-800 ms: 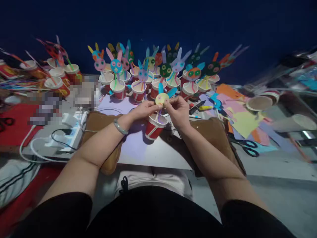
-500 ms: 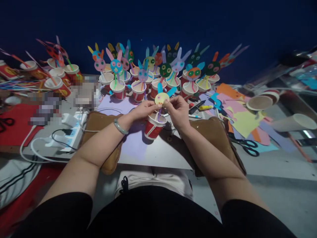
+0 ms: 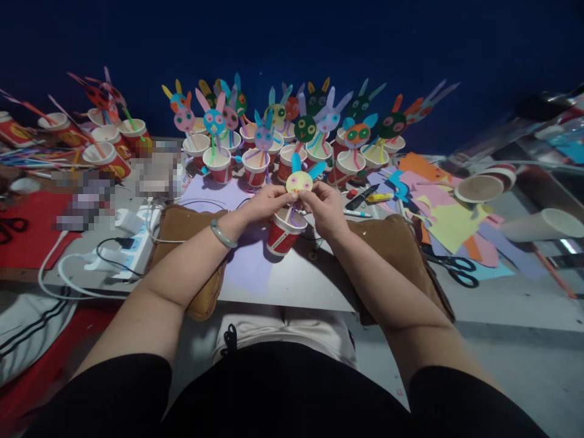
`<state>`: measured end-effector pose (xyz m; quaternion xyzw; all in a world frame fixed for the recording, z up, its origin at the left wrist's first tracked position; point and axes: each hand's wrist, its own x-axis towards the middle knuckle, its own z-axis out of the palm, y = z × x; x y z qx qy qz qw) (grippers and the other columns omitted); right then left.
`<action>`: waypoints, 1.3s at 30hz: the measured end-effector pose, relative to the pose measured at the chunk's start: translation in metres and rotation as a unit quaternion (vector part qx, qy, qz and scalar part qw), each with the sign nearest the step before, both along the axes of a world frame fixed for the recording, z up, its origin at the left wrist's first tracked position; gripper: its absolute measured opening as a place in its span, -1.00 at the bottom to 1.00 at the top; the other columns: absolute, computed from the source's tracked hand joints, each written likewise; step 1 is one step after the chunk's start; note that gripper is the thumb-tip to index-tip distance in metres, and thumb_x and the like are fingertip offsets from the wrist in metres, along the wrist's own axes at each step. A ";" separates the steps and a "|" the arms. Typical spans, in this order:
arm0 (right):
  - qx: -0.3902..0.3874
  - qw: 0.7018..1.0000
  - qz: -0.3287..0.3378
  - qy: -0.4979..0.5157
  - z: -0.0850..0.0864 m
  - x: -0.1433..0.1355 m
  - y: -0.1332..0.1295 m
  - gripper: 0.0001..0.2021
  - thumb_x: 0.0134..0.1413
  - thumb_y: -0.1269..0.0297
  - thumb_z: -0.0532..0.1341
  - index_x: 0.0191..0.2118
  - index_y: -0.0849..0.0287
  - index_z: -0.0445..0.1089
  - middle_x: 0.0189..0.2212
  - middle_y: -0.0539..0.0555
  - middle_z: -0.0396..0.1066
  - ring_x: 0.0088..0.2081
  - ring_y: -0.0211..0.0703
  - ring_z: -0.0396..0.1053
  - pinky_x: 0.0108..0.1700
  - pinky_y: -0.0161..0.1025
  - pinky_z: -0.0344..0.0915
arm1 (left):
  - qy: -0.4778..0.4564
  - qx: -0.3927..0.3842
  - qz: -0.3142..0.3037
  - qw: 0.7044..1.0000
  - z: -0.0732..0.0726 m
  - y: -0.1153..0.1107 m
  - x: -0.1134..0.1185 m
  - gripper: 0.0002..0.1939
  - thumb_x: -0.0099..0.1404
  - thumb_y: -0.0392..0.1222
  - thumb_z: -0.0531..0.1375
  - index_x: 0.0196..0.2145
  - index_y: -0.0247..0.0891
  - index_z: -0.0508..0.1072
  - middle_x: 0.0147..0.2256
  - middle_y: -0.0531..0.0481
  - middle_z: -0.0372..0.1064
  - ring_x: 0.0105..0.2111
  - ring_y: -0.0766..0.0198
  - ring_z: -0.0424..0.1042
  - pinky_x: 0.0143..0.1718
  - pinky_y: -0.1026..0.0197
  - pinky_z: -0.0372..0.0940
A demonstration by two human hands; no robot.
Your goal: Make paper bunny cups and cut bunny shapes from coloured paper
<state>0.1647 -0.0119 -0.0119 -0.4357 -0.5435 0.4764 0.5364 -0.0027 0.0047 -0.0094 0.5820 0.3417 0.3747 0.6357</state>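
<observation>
A round yellow paper rabbit face (image 3: 298, 181) with blue ears and pink eyes stands above a red paper cup (image 3: 283, 236). My left hand (image 3: 270, 203) pinches the face's lower left edge. From the other side, my right hand (image 3: 325, 207) is closed on its lower right edge, the thumb near the orange mouth. A purple straw (image 3: 293, 214) runs down from behind the face into the cup. The cup stands on the table between my forearms, and neither hand is gripping it. My fingertips behind the face are hidden.
Behind stand several cups with paper animal heads (image 3: 263, 137). Brown cushions (image 3: 387, 258) lie under my forearms. Scissors (image 3: 456, 269), paper scraps (image 3: 449, 222) and markers (image 3: 378, 198) are on the right. A power strip (image 3: 137, 246) with cables sits left, near more cups (image 3: 107, 159).
My right hand has shifted slightly left and down along the face, its thumb now nearer the mouth. The left hand and the cup are almost unmoved.
</observation>
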 end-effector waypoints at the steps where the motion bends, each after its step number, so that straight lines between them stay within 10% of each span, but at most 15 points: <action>1: -0.003 1.000 0.000 0.001 0.000 0.000 0.000 -0.61 -0.10 -0.02 0.45 -0.51 0.10 0.29 -0.66 -0.13 0.26 -0.57 -0.34 0.20 -0.46 -0.30 0.17 | 0.003 0.003 -0.002 1.000 -0.002 0.001 0.000 -0.53 0.18 0.15 0.44 -0.38 -0.40 0.55 -0.41 -0.08 0.54 -0.40 0.30 0.46 -0.29 0.25 0.31; 17: -0.059 0.998 -0.017 0.023 0.003 0.000 0.000 -0.69 -0.22 0.10 0.48 -0.49 0.15 0.40 -0.57 -0.10 0.41 -0.50 -0.32 0.27 -0.39 -0.28 0.24 | -0.011 -0.015 -0.021 1.000 -0.001 -0.002 0.000 -0.77 0.17 -0.15 0.42 -0.35 -0.41 0.58 -0.40 -0.04 0.56 -0.41 0.34 0.46 -0.30 0.29 0.31; 27: -0.043 0.998 -0.007 0.035 -0.002 0.000 0.003 -0.58 -0.09 -0.03 0.41 -0.60 0.09 0.23 -0.75 -0.16 0.13 -0.62 -0.36 0.06 -0.47 -0.29 0.16 | -0.029 -0.016 -0.045 0.998 -0.006 0.002 -0.003 -0.59 0.14 0.00 0.48 -0.24 -0.42 0.60 -0.29 -0.15 0.61 -0.30 0.23 0.54 -0.15 0.18 0.37; 39: -0.036 0.999 -0.014 -0.003 0.000 -0.002 0.000 -0.72 -0.23 0.12 0.44 -0.40 0.16 0.47 -0.50 -0.06 0.46 -0.47 -0.28 0.31 -0.34 -0.26 0.34 | -0.017 -0.020 -0.049 0.998 -0.006 0.001 -0.003 -0.70 0.10 -0.14 0.48 -0.31 -0.41 0.58 -0.37 -0.05 0.56 -0.36 0.31 0.49 -0.25 0.26 0.33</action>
